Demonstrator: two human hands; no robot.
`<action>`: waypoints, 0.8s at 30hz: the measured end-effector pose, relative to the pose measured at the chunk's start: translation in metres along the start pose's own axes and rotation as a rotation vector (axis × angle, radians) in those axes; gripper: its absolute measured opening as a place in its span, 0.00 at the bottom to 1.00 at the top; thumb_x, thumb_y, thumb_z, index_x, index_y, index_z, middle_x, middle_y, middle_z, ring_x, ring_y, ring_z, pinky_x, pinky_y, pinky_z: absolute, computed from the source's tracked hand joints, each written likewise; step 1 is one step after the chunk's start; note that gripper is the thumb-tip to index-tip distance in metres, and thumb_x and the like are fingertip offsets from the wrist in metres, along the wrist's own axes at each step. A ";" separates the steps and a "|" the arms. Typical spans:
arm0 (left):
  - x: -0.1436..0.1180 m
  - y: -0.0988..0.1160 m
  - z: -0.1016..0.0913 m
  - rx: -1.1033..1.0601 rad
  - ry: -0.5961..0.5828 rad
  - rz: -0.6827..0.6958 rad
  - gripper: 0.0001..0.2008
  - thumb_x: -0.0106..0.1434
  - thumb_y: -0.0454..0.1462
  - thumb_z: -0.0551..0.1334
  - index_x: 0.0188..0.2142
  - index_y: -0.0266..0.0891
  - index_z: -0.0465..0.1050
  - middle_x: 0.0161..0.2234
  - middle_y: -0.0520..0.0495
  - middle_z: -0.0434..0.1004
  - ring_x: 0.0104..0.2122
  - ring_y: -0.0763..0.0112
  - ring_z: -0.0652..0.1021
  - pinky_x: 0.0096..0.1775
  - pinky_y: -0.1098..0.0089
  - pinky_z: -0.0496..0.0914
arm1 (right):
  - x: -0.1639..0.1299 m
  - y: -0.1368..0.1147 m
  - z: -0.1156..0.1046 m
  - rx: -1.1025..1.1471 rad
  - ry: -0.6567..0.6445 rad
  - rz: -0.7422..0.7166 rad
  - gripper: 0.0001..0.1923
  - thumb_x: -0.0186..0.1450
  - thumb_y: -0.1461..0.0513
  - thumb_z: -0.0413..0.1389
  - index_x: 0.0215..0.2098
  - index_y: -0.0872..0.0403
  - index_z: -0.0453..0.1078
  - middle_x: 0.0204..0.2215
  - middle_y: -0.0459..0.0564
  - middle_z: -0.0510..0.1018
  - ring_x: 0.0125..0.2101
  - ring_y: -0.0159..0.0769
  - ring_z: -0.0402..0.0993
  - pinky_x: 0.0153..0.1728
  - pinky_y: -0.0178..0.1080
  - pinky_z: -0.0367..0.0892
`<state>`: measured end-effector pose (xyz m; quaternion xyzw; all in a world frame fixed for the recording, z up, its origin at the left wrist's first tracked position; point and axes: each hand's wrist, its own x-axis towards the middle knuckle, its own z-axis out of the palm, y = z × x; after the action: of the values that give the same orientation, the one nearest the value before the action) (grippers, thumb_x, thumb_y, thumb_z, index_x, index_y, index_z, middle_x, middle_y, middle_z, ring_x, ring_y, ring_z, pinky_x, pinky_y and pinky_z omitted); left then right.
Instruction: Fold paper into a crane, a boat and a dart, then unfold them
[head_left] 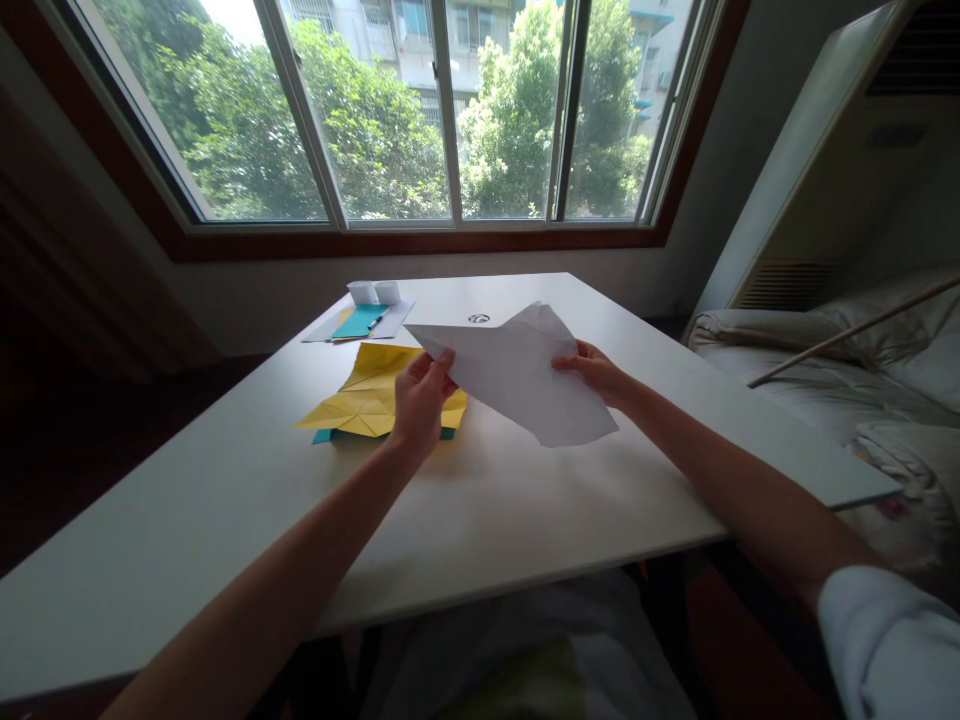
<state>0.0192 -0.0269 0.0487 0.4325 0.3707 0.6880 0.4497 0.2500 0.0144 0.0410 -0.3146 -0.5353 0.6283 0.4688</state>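
Observation:
A sheet of white paper (525, 375), slightly bent with uneven edges, is held up over the table between both hands. My left hand (424, 395) pinches its left edge, thumb on top. On the opposite side my right hand (592, 370) grips the right edge, the thumb lying on the paper's face. Behind and beneath my left hand lies a creased yellow sheet of paper (367, 390), partly covered by that hand. Teal paper (322, 436) shows from under the yellow sheet.
The white table (247, 510) carries a black round logo (478, 318). At its far left are a teal sheet (361, 321), a pen (379, 318), other papers and small white box-like shapes (373, 292). A cushioned seat (787, 350) with a thin stick (847, 335) stands right of the table.

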 end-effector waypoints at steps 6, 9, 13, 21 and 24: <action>-0.002 0.010 0.006 -0.427 -0.193 -0.360 0.11 0.58 0.37 0.53 0.35 0.34 0.72 0.34 0.44 0.78 0.39 0.61 0.76 0.42 0.63 0.70 | -0.001 0.005 0.004 0.026 -0.021 0.055 0.14 0.48 0.64 0.61 0.34 0.55 0.70 0.29 0.47 0.78 0.28 0.35 0.74 0.33 0.39 0.70; -0.009 0.017 0.006 -0.438 -0.297 -0.387 0.15 0.60 0.40 0.51 0.39 0.34 0.72 0.33 0.44 0.78 0.39 0.60 0.77 0.41 0.61 0.70 | 0.000 0.009 0.005 0.029 -0.010 0.063 0.14 0.48 0.65 0.60 0.35 0.55 0.70 0.28 0.47 0.78 0.27 0.35 0.74 0.32 0.39 0.70; -0.009 0.022 0.000 -0.364 -0.421 -0.532 0.21 0.61 0.49 0.51 0.31 0.35 0.72 0.20 0.48 0.73 0.26 0.65 0.77 0.29 0.68 0.71 | 0.001 0.008 0.000 0.028 0.014 0.036 0.15 0.48 0.65 0.60 0.35 0.54 0.69 0.28 0.46 0.78 0.26 0.35 0.74 0.31 0.39 0.70; -0.001 0.015 -0.012 -0.245 -0.457 -0.486 0.17 0.59 0.42 0.56 0.45 0.35 0.70 0.36 0.43 0.78 0.39 0.57 0.77 0.42 0.60 0.71 | 0.000 -0.007 -0.019 -0.019 -0.009 0.062 0.19 0.47 0.66 0.60 0.38 0.53 0.67 0.30 0.46 0.78 0.27 0.35 0.75 0.30 0.38 0.72; 0.001 0.013 -0.014 -0.218 -0.487 -0.469 0.20 0.59 0.43 0.57 0.47 0.34 0.69 0.39 0.41 0.78 0.43 0.54 0.75 0.44 0.57 0.69 | -0.001 -0.008 -0.026 -0.048 -0.052 0.078 0.20 0.47 0.67 0.61 0.38 0.53 0.67 0.32 0.46 0.78 0.28 0.35 0.75 0.30 0.37 0.72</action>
<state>0.0026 -0.0322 0.0557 0.4362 0.2662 0.4783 0.7142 0.2755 0.0233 0.0424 -0.3300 -0.5494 0.6412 0.4221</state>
